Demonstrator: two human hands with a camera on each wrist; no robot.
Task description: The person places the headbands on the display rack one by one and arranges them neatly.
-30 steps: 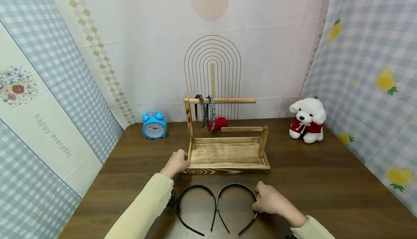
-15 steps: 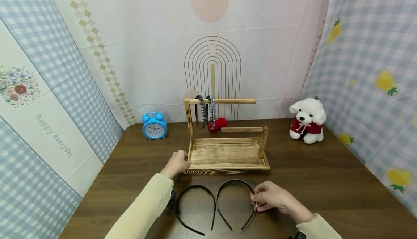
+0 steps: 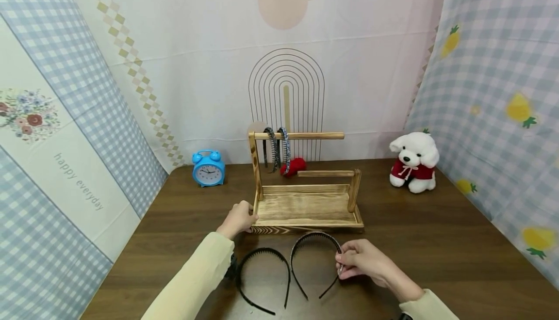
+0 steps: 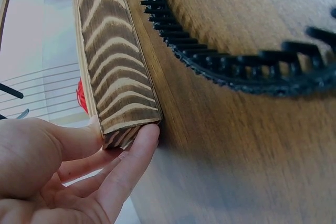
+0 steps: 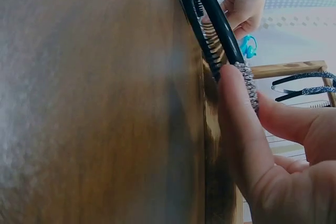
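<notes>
My right hand [image 3: 363, 263] pinches the right side of a black headband with glittery trim [image 3: 315, 235]. In the right wrist view, thumb and finger grip the sparkling part of this headband [image 5: 247, 80]. My left hand [image 3: 238, 219] grips the near left corner of a wooden headband stand [image 3: 305, 225]. The left wrist view has the thumb and fingers around the end of its striped wooden side [image 4: 121, 66]. A second black headband [image 3: 263, 249], toothed inside, lies on the table to the left of the held one. Two glittery headbands [image 3: 285, 150] hang from the stand's upper bar.
Behind the stand lies a red object [image 3: 298, 166]. A blue alarm clock [image 3: 208, 172] stands at the back left of the brown table [image 3: 415, 242], and a white plush dog [image 3: 415, 160] in a red top sits at the back right. Fabric hangs around the table.
The headband in my right hand has shifted up and away, towards the stand, and the right hand has changed its hold on it. My left hand stays on the stand's corner.
</notes>
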